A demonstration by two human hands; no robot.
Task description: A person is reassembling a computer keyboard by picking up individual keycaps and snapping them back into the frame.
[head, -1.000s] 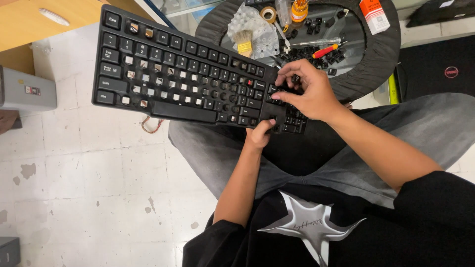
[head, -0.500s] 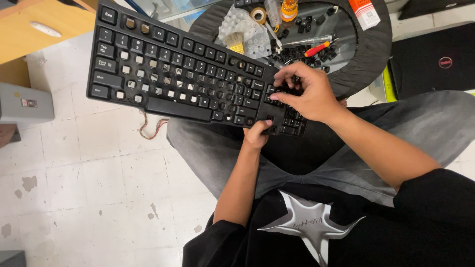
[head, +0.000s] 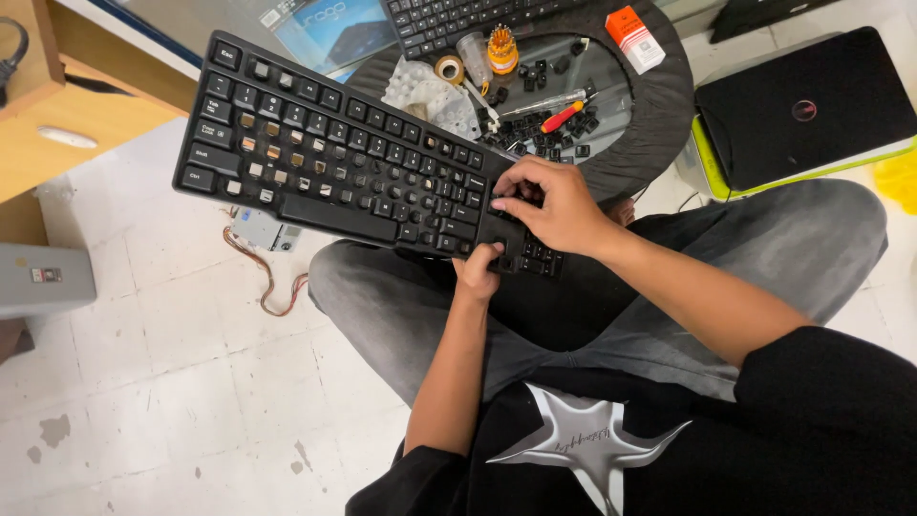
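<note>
At 12 o'clock on the round dark counter point(head: 659, 115) lies a small red-and-white box point(head: 635, 26); at 11 o'clock a blue printed package point(head: 330, 29) sits under glass. You hold a black keyboard point(head: 334, 158) tilted above your lap, running from 10 o'clock down to centre; many left-side keys are off, showing pale switch posts. Your left hand point(head: 482, 272) grips its lower edge from beneath, fingers closed on it. Your right hand point(head: 554, 205) rests curled on the right-end keys; whether it pinches a key you cannot tell. Loose black keycaps point(head: 549, 81) dot the counter. Bare tiled floor point(head: 172, 401) opens at 7 o'clock.
</note>
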